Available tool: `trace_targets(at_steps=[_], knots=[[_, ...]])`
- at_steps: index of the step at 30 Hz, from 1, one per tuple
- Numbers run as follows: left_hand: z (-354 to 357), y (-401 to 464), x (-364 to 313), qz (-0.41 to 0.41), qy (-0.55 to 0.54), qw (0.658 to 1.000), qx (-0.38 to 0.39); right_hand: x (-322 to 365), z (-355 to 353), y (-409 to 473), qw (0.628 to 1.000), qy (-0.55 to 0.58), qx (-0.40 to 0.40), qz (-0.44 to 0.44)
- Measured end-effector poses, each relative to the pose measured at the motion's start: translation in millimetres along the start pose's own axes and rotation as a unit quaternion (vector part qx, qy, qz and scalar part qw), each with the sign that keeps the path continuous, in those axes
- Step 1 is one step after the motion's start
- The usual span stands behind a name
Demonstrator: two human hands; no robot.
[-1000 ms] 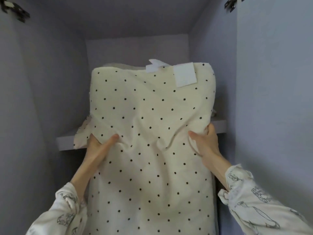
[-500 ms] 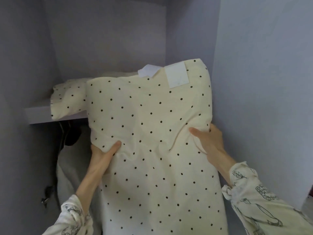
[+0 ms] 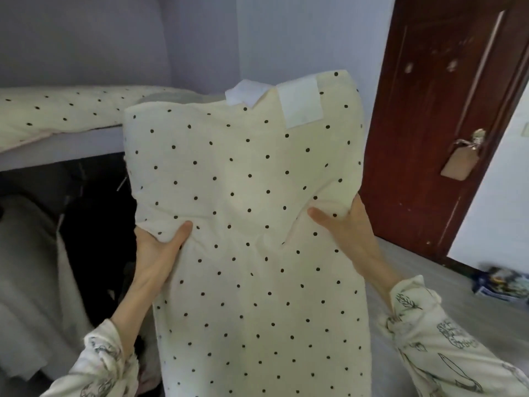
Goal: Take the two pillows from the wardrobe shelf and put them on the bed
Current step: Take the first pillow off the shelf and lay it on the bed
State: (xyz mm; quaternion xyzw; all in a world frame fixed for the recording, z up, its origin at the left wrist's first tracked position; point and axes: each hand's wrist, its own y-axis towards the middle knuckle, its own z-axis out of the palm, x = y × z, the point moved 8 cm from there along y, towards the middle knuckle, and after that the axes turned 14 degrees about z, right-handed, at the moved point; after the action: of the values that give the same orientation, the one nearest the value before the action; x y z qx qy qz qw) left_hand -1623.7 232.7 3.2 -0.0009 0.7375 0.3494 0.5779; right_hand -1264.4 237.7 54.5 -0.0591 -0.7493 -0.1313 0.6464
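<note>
One pillow [image 3: 252,224] is off the shelf [image 3: 71,144] now, held upright, filling centre frame. Left hand [image 3: 156,250] clamps its edge at 8 o'clock, thumb on the front; right hand [image 3: 347,227] pinches the opposite edge at 3 o'clock. A second ago it was leaning on the shelf inside the wardrobe; since then the view has swung right, so a brown door [image 3: 446,110] shows at 2 o'clock and floor [image 3: 415,259] at 4. Second pillow [image 3: 57,110] lies flat on the shelf at 10 o'clock, untouched. Dark clothes [image 3: 94,219] hang below it. Bed not in view. Judgement: first carry just starting, roughly a quarter done.
</note>
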Motion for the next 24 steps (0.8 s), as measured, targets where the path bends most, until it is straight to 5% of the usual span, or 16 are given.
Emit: trace_targets(at_steps=[8,24], knots=[[61.7,-63.6,-62.9,0.040,-0.003,0.997,0.059,-11.3,-124.7,-53.9,0.994,0.047,-0.100,0.001],[311.0,-141.7,-178.5,0.099,-0.210,0.943,0.240,13.7,-379.8,-131.2,0.933,0.005,-0.358,-0.030]])
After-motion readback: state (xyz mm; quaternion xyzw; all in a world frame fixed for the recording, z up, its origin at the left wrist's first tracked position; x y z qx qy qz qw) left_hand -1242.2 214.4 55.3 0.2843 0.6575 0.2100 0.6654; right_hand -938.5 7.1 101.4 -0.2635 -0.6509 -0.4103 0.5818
